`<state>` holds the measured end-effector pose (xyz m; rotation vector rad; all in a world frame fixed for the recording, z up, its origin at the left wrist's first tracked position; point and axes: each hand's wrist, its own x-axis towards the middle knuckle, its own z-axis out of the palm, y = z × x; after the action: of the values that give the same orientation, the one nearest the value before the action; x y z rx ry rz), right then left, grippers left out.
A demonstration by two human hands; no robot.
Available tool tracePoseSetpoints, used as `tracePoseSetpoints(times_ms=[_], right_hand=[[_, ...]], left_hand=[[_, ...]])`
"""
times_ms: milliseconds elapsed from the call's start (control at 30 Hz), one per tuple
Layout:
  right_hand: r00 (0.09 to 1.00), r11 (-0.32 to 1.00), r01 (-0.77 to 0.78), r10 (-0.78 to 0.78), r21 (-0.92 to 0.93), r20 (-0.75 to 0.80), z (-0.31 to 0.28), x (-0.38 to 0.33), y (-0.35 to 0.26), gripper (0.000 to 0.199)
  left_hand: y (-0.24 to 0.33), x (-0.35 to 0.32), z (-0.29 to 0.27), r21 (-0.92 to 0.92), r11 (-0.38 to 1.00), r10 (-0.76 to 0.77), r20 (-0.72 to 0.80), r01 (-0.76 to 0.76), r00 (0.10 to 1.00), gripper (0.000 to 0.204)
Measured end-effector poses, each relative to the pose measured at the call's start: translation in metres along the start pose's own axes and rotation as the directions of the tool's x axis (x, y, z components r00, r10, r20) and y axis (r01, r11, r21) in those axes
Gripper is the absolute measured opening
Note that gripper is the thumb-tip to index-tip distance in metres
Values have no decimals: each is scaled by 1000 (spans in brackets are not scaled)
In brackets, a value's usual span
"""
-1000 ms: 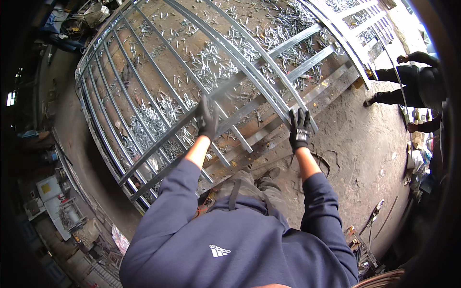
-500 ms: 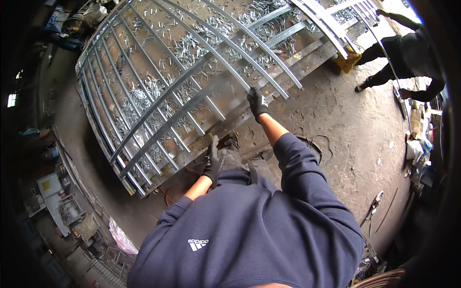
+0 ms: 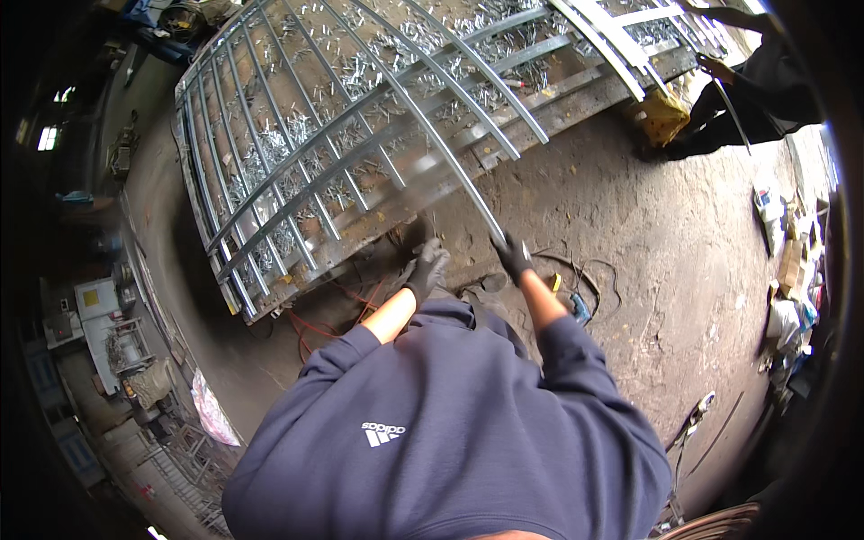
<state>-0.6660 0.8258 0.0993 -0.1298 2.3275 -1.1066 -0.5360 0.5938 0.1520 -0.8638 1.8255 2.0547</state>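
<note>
My right hand point(image 3: 514, 259), in a black glove, is closed round the near end of a long silver metal bar point(image 3: 461, 178). The bar reaches past the table edge toward me, and its far part still lies over the crossing rails. My left hand point(image 3: 427, 272), also gloved, hangs in front of my waist with its fingers apart and nothing in it. Several similar bars point(image 3: 252, 121) lie side by side on the big work table point(image 3: 580, 124), across two long metal rails point(image 3: 317, 186). Short shiny metal pieces point(image 3: 273, 155) are scattered beneath them.
At the far right a person in dark clothes point(image 3: 765, 99) stands by the table, holding a long thin bar point(image 3: 733, 112). A blue power tool point(image 3: 580, 310) and black cable point(image 3: 589, 281) lie on the floor to my right. Red cables point(image 3: 304, 335) run beneath the table's near edge.
My right hand has pulled the bar toward me, so its end now sticks out well past the others. My left hand has shifted slightly right. The other person has bent closer to the table.
</note>
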Motion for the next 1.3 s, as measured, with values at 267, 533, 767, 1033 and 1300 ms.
tracePoseSetpoints(times_ms=[267,533,767,1033,1300], right_hand=[[645,798,-567,585,-207,491,-124,-328,218,37],[906,869,-422,400,259,134,-101,-370,201,32],[805,799,-592,578,104,136,-108,-417,172,42],[862,793,-506,462,339,208,-93,-369,92,29],[820,789,-571,555,224,136,-90,-360,87,32]], left_hand=[[-5,66,55,-347,852,-389,82,392,918,63],[22,136,65,-600,772,-208,77,212,975,67],[48,190,39,-572,805,-278,-126,159,952,33],[80,234,-32,-653,733,-240,14,191,971,29],[56,236,-32,-646,757,-162,-37,100,986,32]])
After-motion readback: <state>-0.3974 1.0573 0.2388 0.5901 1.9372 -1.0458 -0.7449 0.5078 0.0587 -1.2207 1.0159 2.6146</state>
